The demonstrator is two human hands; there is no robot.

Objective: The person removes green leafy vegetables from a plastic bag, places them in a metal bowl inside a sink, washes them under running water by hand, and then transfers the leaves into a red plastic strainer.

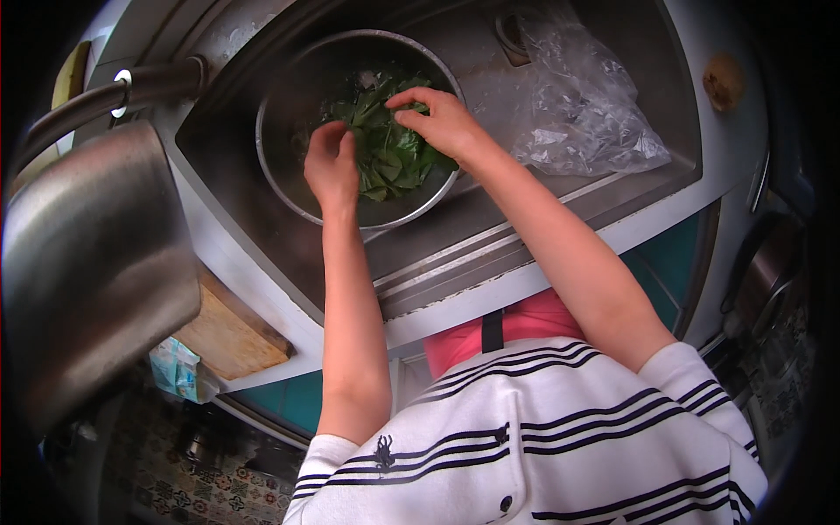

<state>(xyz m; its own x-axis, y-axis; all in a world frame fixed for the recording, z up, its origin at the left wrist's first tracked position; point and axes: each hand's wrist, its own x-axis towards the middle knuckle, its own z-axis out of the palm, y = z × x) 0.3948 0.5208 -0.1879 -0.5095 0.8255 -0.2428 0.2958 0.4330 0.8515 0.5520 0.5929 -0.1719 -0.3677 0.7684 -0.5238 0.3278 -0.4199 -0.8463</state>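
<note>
A round metal basin (261, 141) with water in it stands on the left side of a stainless-steel sink (472, 216). Green leafy vegetables (394, 161) lie in the basin, bunched towards its middle and right. My left hand (333, 167) is over the left edge of the leaves, fingers curled; whether any leaf is pinched there is hidden. Above the right part of the leaves is my right hand (441, 125), thumb and forefinger apart, with no leaf visible between them.
A crumpled clear plastic bag (584, 111) lies in the sink's right side, beside the drain (512, 36). A faucet (164, 79) rises at the left. On the counter are a round brown vegetable (724, 82) and a wooden cutting board (230, 328). A large metal object (98, 262) fills the left foreground.
</note>
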